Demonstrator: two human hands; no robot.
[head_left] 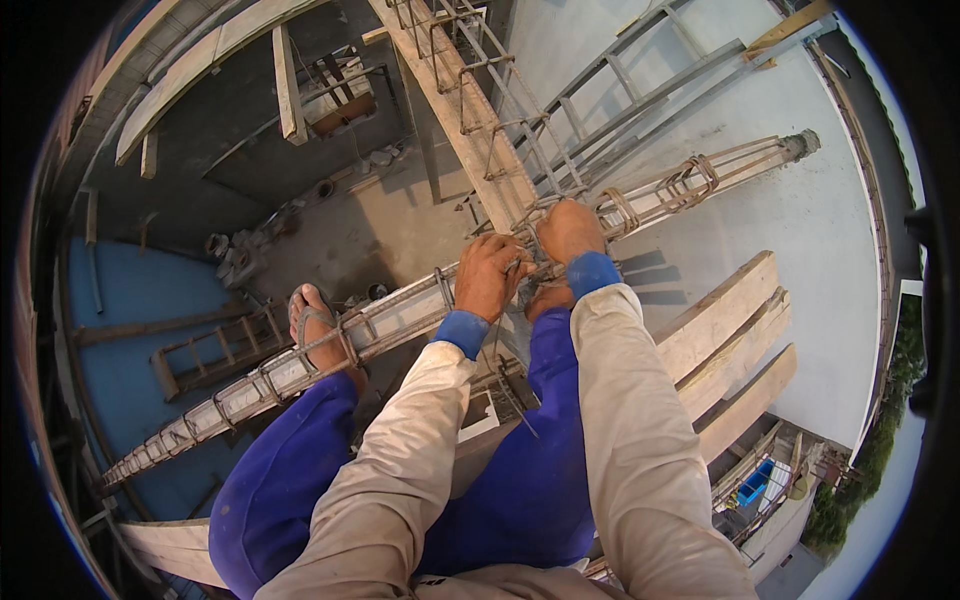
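Note:
Both my hands work close together at the joint where steel rebar cages meet. My left hand (488,274) has its fingers curled down onto the bars; what they pinch is hidden. Beside it, my right hand (571,232) is closed in a fist over the same joint, and its grip is covered too. A long rebar cage (262,385) with square stirrups runs from the lower left up to this joint. Beyond the right hand it continues with loose stirrups (690,184) bunched on its bars. Another rebar cage (487,62) comes down from the top along a wooden plank (465,120).
My sandalled left foot (318,328) stands on the cage, high above a ground floor (350,230). Wooden boards (735,335) lie to the right. A metal ladder (640,100) leans by the pale wall (790,270). Far below right is a blue tub (756,481).

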